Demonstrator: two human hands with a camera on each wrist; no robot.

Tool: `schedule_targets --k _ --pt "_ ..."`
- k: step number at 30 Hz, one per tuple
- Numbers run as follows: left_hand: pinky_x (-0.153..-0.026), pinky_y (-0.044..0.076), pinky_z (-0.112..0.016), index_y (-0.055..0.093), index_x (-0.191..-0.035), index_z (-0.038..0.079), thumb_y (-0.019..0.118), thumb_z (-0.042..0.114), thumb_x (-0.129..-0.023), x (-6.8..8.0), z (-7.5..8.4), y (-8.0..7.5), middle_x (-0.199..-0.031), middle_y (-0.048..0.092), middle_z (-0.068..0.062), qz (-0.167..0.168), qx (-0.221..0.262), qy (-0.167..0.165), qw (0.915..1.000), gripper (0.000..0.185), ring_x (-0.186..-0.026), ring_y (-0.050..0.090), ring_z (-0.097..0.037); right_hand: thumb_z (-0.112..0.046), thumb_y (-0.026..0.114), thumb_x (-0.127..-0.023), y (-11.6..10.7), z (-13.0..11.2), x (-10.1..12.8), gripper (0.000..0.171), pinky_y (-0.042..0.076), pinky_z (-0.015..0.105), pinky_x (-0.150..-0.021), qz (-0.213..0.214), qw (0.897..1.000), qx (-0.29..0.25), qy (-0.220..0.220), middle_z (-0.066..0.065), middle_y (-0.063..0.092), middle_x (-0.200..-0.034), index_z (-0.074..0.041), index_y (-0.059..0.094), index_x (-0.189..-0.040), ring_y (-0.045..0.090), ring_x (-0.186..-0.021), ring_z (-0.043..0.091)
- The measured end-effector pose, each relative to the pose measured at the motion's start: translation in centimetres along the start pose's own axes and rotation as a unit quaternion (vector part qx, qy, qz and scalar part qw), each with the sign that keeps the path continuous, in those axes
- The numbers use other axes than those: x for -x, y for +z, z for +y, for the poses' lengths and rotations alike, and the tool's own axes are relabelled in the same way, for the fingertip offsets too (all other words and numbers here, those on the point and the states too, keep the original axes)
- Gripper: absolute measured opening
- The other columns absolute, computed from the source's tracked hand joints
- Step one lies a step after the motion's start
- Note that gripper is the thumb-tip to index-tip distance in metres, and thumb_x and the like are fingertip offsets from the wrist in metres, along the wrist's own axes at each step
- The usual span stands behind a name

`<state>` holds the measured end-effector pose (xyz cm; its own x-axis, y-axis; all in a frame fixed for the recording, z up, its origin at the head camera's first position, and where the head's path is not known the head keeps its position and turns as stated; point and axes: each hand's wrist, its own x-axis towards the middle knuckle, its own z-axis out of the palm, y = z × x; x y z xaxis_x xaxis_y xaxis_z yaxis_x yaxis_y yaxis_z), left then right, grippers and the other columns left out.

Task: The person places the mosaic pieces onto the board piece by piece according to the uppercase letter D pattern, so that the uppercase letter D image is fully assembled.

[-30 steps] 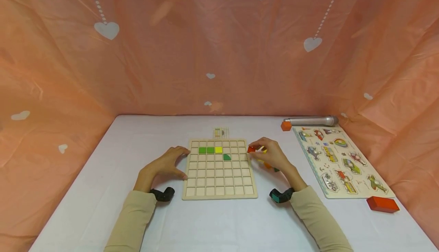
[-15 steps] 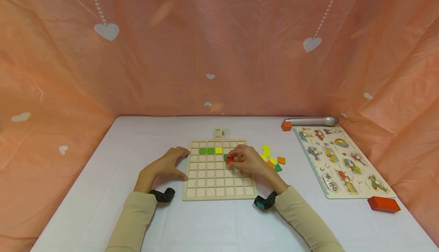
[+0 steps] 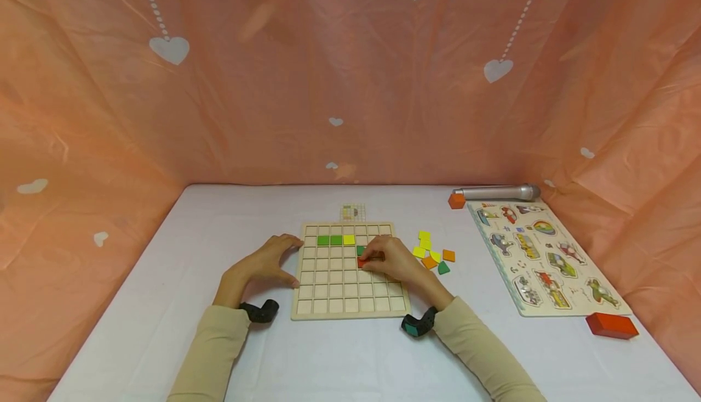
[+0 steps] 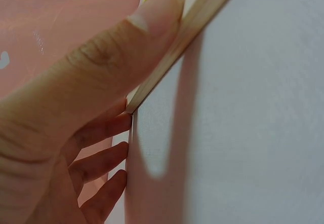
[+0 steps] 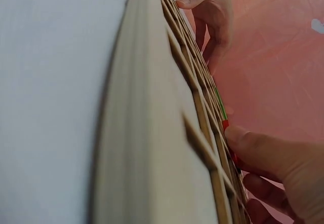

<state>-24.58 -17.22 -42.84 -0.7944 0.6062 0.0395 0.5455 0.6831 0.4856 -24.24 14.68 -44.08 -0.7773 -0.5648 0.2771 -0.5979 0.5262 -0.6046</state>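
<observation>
A square wooden grid board (image 3: 350, 308) lies on the white table. In its second row sit green tiles (image 3: 330, 240) and a yellow tile (image 3: 349, 239); a dark green piece (image 3: 359, 250) lies one row nearer. My right hand (image 3: 390, 257) is over the board, thumb and fingertips pinching a red tile (image 3: 361, 263) at a cell just below the dark green piece. The right wrist view shows that thumb against the red tile (image 5: 225, 125). My left hand (image 3: 265, 262) spreads along the board's left edge, its thumb (image 4: 157, 16) resting on the rim and other fingertips touching farther along.
Loose yellow, orange and green pieces (image 3: 429, 262) lie right of the board. Behind it is a small pattern card (image 3: 353, 212). Farther right are a picture puzzle board (image 3: 539, 256), a silver microphone (image 3: 495, 193), an orange block (image 3: 457, 201) and a red block (image 3: 611, 325).
My right hand has carried the red tile left from beside the board onto the grid, then slightly lower to the cell below the dark green piece. The left hand has stayed put.
</observation>
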Motion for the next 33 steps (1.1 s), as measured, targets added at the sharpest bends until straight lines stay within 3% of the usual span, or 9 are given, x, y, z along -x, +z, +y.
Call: schedule_targets --k 15,23,28,33 --pt "-0.105 0.032 -0.05 0.048 -0.129 -0.004 0.087 0.033 -0.059 0.0 0.0 0.0 -0.132 0.047 -0.02 0.0 0.005 -0.006 1.0 0.088 -0.122 0.04 -0.037 -0.016 0.073 -0.081 -0.3 -0.1 0.1 0.011 0.047 0.031 -0.081 -0.014 0.998 0.05 -0.019 -0.003 0.064 -0.091 -0.012 0.074 -0.091 0.056 -0.088 0.012" --pt "-0.105 0.032 -0.05 0.047 -0.129 -0.004 0.087 0.034 -0.059 0.0 0.0 0.1 -0.132 0.047 -0.02 -0.002 0.01 -0.007 0.9999 0.089 -0.122 0.04 -0.037 -0.017 0.07 -0.084 -1.0 -0.1 0.3 0.016 0.048 0.027 -0.076 -0.025 0.999 0.025 0.005 0.0 0.061 -0.097 -0.011 0.073 -0.099 0.054 -0.087 0.012" --pt "-0.104 0.034 -0.049 0.048 -0.129 -0.004 0.087 0.034 -0.059 -0.1 -0.1 0.3 -0.131 0.048 -0.019 0.002 0.003 0.0 1.0 0.089 -0.121 0.041 -0.036 -0.011 0.069 -0.084 -3.2 -0.1 0.8 0.021 0.051 0.028 -0.07 0.017 1.0 -0.009 -0.002 0.006 0.064 -0.097 -0.005 0.07 -0.104 0.055 -0.081 0.015" --pt "-0.103 0.034 -0.049 0.048 -0.129 -0.004 0.087 0.034 -0.059 0.0 -0.1 0.1 -0.13 0.048 -0.019 0.004 0.0 0.002 1.0 0.088 -0.12 0.042 -0.036 -0.007 0.07 -0.081 -5.8 0.1 2.0 0.022 0.052 0.035 -0.067 0.062 0.997 0.022 -0.034 0.011 0.066 -0.093 -0.003 0.069 -0.103 0.058 -0.079 0.021"
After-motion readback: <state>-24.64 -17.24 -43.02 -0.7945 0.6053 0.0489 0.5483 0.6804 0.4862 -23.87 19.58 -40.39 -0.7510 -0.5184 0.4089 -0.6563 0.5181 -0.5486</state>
